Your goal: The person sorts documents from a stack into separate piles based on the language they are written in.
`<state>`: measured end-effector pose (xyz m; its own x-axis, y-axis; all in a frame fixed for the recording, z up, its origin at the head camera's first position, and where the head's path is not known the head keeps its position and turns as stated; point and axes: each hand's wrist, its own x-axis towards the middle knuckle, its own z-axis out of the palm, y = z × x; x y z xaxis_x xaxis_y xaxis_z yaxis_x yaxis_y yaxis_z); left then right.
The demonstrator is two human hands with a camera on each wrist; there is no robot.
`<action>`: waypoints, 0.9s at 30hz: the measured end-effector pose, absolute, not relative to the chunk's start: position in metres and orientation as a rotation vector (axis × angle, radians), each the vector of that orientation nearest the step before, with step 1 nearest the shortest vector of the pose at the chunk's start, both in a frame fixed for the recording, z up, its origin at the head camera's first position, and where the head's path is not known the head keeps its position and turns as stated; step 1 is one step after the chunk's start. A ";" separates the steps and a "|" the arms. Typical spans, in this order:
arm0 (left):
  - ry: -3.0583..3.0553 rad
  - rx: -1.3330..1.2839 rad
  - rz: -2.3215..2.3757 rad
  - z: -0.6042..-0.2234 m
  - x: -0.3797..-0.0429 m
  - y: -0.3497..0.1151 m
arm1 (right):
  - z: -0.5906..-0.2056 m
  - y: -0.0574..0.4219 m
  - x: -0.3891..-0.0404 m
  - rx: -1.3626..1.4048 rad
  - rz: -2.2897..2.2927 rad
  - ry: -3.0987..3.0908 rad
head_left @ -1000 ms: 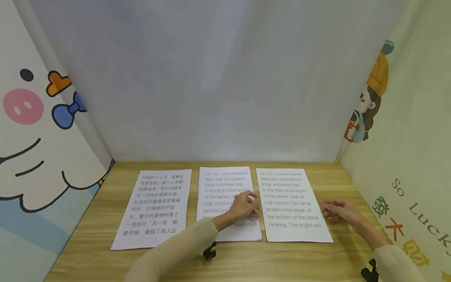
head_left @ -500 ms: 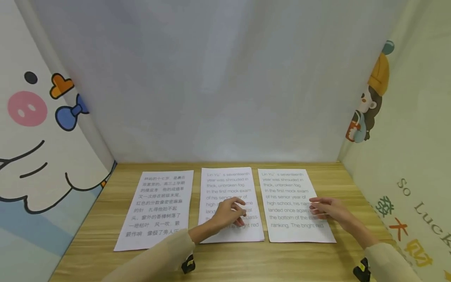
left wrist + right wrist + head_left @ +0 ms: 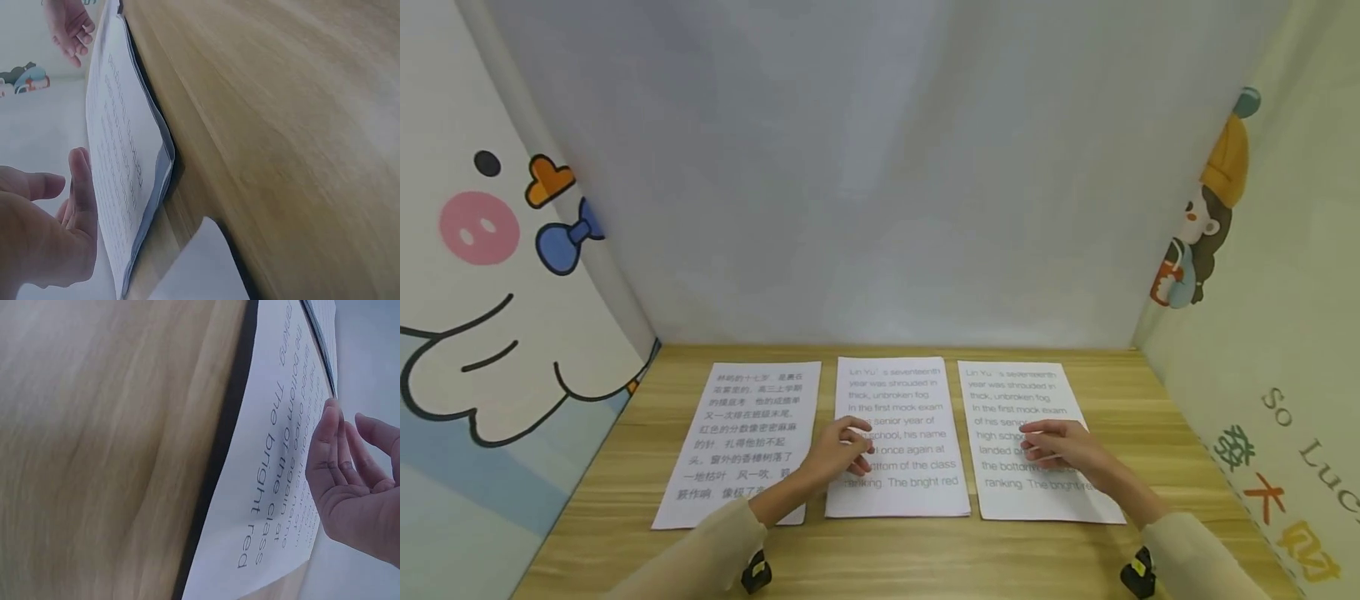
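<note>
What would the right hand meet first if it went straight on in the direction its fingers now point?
Probably the left hand, beyond the near part of the middle paper. Height is hard to judge: if the right hand dips, the right paper could come first.

In the head view, my left hand [image 3: 835, 452] covers line beginnings on the middle white, English-printed paper sheet [image 3: 897, 450]; my right hand [image 3: 1067, 447] hides words on the right white, English-printed paper sheet [image 3: 1017, 397]. The bottom edge cuts off my cream fabric sleeves [image 3: 700, 554]. My left-wrist view blurs the grey print [image 3: 122, 128].
</note>
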<state>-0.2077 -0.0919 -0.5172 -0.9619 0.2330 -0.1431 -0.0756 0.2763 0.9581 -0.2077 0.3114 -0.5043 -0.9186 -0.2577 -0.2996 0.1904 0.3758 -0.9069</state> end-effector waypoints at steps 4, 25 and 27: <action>2.314 0.088 1.743 -0.518 -0.206 -0.107 | -0.508 0.298 -0.213 -0.078 -1.574 2.226; 2.414 -0.149 1.656 -0.533 -0.220 -0.145 | -0.516 0.246 -0.229 -0.120 -1.566 2.162; 2.424 -0.150 1.639 -0.534 -0.221 -0.144 | -0.515 0.244 -0.230 -0.113 -1.560 2.163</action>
